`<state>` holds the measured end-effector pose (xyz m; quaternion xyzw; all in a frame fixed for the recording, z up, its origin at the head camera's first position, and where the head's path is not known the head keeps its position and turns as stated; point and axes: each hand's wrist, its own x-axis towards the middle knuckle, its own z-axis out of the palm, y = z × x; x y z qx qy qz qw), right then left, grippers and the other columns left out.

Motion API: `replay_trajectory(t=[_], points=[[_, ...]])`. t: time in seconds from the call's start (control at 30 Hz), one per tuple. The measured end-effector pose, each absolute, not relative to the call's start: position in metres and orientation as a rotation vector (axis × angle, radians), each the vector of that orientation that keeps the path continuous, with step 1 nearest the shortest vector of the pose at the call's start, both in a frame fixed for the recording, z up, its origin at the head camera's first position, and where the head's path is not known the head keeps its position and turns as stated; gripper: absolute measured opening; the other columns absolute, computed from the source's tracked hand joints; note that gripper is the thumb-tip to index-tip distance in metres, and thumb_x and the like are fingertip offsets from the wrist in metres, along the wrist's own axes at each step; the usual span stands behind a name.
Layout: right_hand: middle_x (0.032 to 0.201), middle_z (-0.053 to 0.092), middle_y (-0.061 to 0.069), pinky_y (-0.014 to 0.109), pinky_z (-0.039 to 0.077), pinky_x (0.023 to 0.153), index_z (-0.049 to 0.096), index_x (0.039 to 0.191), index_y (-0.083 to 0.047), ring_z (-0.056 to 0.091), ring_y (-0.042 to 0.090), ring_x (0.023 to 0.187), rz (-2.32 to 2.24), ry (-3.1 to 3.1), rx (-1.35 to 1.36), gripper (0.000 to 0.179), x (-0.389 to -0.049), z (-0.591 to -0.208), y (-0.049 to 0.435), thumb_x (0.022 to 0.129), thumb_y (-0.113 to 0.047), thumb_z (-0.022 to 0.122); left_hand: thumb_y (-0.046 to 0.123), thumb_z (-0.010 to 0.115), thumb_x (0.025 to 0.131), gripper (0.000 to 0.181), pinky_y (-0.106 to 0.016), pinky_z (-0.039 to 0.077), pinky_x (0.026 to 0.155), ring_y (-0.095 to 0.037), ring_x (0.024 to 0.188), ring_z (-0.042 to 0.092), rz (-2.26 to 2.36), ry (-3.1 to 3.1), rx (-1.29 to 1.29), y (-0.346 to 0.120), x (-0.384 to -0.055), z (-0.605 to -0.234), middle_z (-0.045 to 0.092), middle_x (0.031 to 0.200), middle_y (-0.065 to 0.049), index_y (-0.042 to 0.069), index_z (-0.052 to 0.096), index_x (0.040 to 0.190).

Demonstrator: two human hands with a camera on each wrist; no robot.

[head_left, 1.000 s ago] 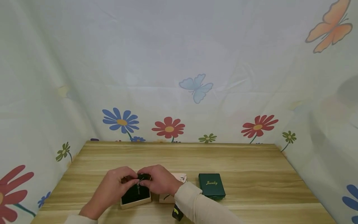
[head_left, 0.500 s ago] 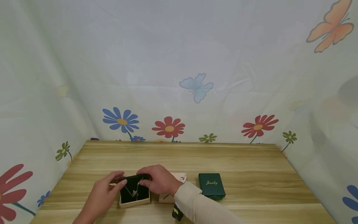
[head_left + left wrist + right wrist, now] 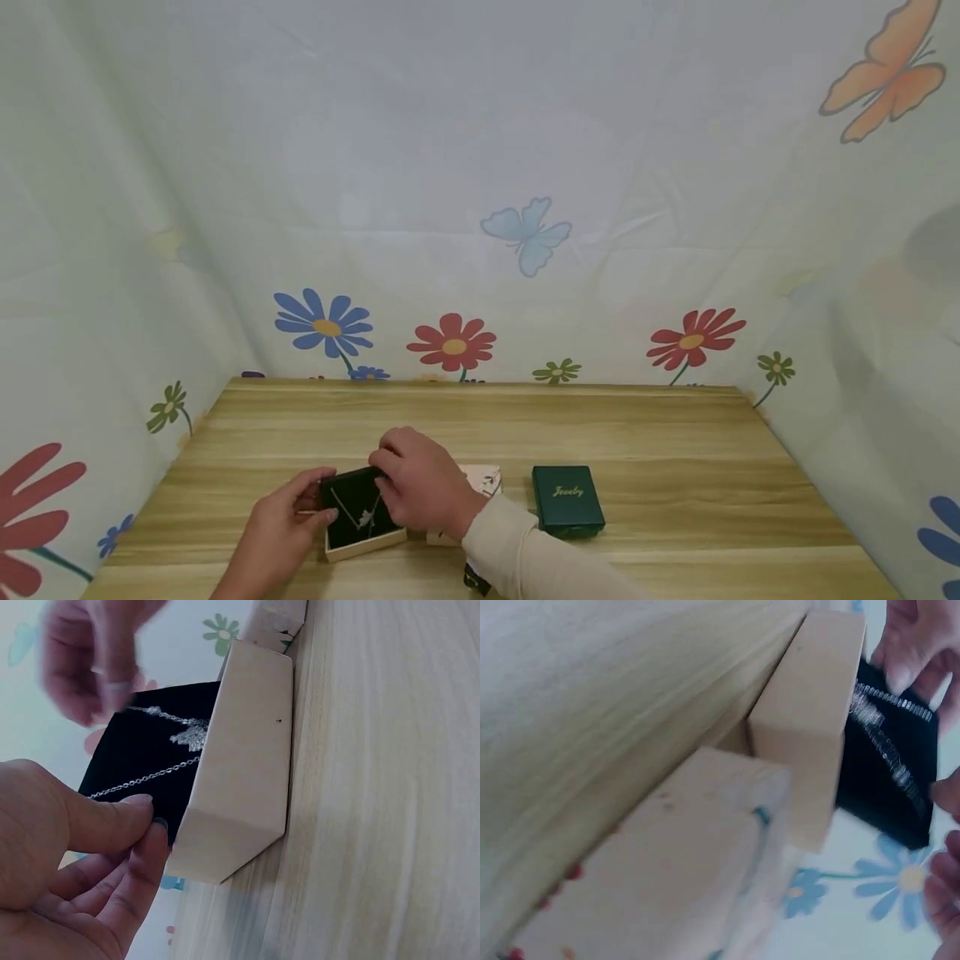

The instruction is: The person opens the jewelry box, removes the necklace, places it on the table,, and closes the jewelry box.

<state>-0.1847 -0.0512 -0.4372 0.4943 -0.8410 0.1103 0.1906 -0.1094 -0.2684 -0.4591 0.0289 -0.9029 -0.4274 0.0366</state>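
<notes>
A silver necklace (image 3: 365, 518) with a sparkling pendant lies across a black necklace pad (image 3: 142, 757). The pad stands tilted up out of a cream open box (image 3: 244, 742) on the table. My left hand (image 3: 281, 525) pinches the pad's left edge between thumb and fingers, clear in the left wrist view (image 3: 97, 862). At the pad's upper right corner is my right hand (image 3: 423, 483), fingers bent and blurred in the left wrist view. One right fingertip (image 3: 946, 796) meets the pad's edge beside the chain; whether it grips anything is unclear.
A cream patterned box lid (image 3: 675, 862) lies just right of the box, partly behind my right forearm. Farther right sits a green box marked "Jewelry" (image 3: 567, 500). A floral cloth (image 3: 600, 208) walls the wooden table (image 3: 637, 425) at the back and sides.
My left hand has left the chain at the pad's middle and moved to its left edge. My right hand has lifted slightly at the upper right corner. The pendant is now uncovered.
</notes>
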Motion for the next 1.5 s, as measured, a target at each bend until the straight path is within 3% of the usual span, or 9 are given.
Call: replay_trajectory(t=[0.1, 0.2, 0.37, 0.63, 0.97, 1.23, 1.5], points=[[0.102, 0.069, -0.011, 0.016, 0.055, 0.088, 0.075, 0.109, -0.025, 0.063, 0.004, 0.092, 0.038, -2.226, 1.476, 0.016, -0.176, -0.433, -0.059, 0.100, -0.036, 0.069, -0.002, 0.076, 0.090, 0.054, -0.032, 0.063, 0.085, -0.019, 0.099, 0.073, -1.301, -2.780, 0.093, -0.268, -0.110, -0.459, 0.076, 0.111, -0.011, 0.004, 0.059, 0.140], [0.104, 0.073, -0.014, 0.016, 0.055, 0.092, 0.074, 0.113, -0.030, 0.066, 0.002, 0.095, -0.190, -2.267, 1.562, 0.022, -0.167, -0.431, -0.068, 0.101, -0.046, 0.065, -0.003, 0.075, 0.091, 0.053, -0.032, 0.063, 0.085, -0.021, 0.101, 0.075, -1.322, -2.779, 0.090, -0.269, -0.110, -0.459, 0.077, 0.114, -0.013, 0.003, 0.058, 0.141], [0.108, 0.075, -0.014, 0.020, 0.058, 0.090, 0.072, 0.119, -0.032, 0.068, 0.004, 0.097, -0.356, -2.379, 1.536, 0.021, -0.160, -0.437, -0.076, 0.102, -0.042, 0.064, -0.003, 0.074, 0.092, 0.044, -0.028, 0.063, 0.082, -0.021, 0.103, 0.076, -1.383, -2.779, 0.113, -0.269, -0.111, -0.460, 0.078, 0.113, -0.012, 0.001, 0.062, 0.134], [0.099, 0.076, -0.010, 0.023, 0.061, 0.078, 0.072, 0.111, -0.029, 0.068, 0.008, 0.085, -0.465, -2.390, 1.457, 0.014, -0.156, -0.444, -0.082, 0.103, -0.035, 0.063, -0.004, 0.072, 0.093, 0.039, -0.030, 0.063, 0.083, -0.024, 0.106, 0.075, -1.443, -2.770, 0.142, -0.266, -0.114, -0.459, 0.077, 0.114, -0.013, -0.001, 0.064, 0.131], [0.106, 0.069, -0.008, 0.025, 0.060, 0.086, 0.071, 0.114, -0.025, 0.061, 0.011, 0.095, -0.469, -2.292, 1.365, 0.021, -0.160, -0.452, -0.075, 0.102, -0.041, 0.063, -0.003, 0.072, 0.093, 0.039, -0.026, 0.062, 0.080, -0.023, 0.104, 0.074, -1.505, -2.749, 0.124, -0.267, -0.121, -0.458, 0.077, 0.113, -0.016, -0.006, 0.064, 0.131], [0.110, 0.068, -0.008, 0.028, 0.058, 0.092, 0.072, 0.114, -0.025, 0.060, 0.011, 0.100, -0.397, -2.231, 1.357, 0.021, -0.163, -0.446, -0.070, 0.104, -0.040, 0.061, -0.003, 0.070, 0.095, 0.039, -0.021, 0.060, 0.080, -0.013, 0.099, 0.071, -1.603, -2.705, 0.128, -0.268, -0.124, -0.453, 0.076, 0.113, -0.015, -0.006, 0.063, 0.133], [0.111, 0.071, -0.006, 0.025, 0.059, 0.093, 0.069, 0.117, -0.021, 0.068, 0.009, 0.101, -0.333, -2.244, 1.323, 0.026, -0.163, -0.425, -0.066, 0.103, -0.042, 0.063, 0.006, 0.059, 0.104, 0.047, -0.024, 0.061, 0.080, -0.013, 0.106, 0.069, -1.791, -2.635, 0.120, -0.266, -0.121, -0.441, 0.067, 0.131, -0.022, -0.007, 0.048, 0.149]])
